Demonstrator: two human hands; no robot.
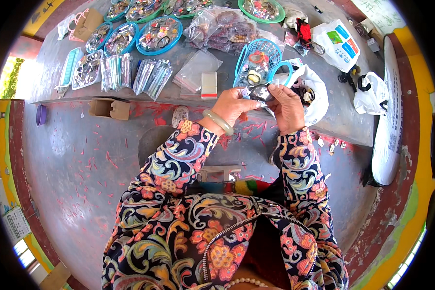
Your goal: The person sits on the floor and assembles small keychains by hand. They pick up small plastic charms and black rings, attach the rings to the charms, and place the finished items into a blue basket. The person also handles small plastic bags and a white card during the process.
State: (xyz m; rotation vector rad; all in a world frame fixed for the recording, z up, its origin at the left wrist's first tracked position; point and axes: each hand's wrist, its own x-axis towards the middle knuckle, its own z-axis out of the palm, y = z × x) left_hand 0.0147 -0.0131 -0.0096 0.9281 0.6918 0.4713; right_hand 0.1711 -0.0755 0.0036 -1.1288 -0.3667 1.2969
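Both hands meet over the near edge of the grey ledge, holding a small clear plastic bag (260, 93) with something dark inside. My left hand (229, 105), with a pale green bangle (219, 122) at the wrist, pinches its left side. My right hand (289, 107) grips its right side between thumb and fingers. What the dark thing is, I cannot make out. Just beyond stands a blue plastic basket (274, 50) with small items in it. Partly behind my right hand is an open white bag (319, 99) with dark and brown pieces inside.
Round trays (139, 42) of small goods line the far left, with bundles of pens (152, 76) before them. Flat clear bags (193, 72) lie left of the basket. Bagged beads (222, 29) are piled behind. Red scraps (113, 162) litter the floor; a cardboard box (109, 108) stands there.
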